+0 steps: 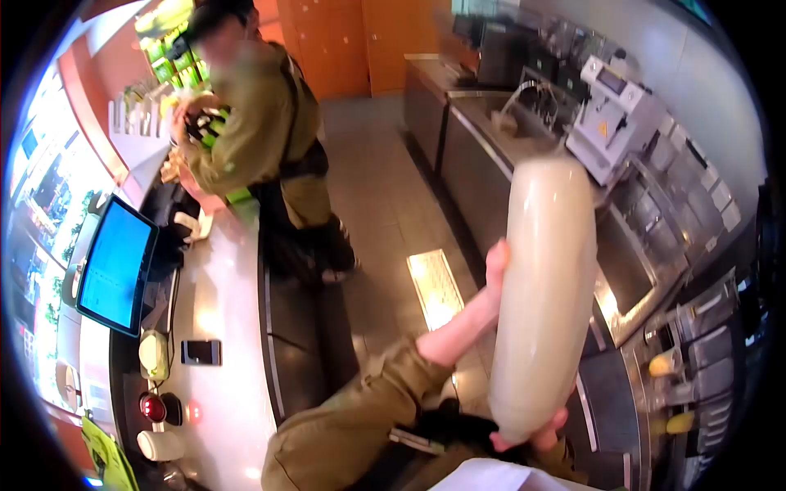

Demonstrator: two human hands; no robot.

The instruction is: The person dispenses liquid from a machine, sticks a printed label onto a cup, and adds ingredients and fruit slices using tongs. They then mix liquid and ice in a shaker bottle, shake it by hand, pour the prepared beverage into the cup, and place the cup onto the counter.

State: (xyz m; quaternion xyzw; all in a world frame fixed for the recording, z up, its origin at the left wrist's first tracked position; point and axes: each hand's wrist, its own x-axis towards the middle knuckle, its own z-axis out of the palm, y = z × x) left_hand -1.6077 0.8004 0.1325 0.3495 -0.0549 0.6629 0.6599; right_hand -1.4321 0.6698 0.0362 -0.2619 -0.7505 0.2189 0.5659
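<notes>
A long, glossy off-white cylinder (547, 286), rounded at its ends, stands almost upright and slightly tilted in front of me. I cannot make out what it contains. My left hand (496, 266) grips its left side about midway up, with the other fingers hidden behind it. At the bottom end, my right hand (536, 434) is closed around the cylinder from below, its fingers partly hidden.
A co-worker (270, 123) stands at the left counter (233, 327), holding dark and green items. That counter carries a monitor (115, 266) and a phone (201, 352). A sink (512, 110) and a white machine (612, 119) line the right side.
</notes>
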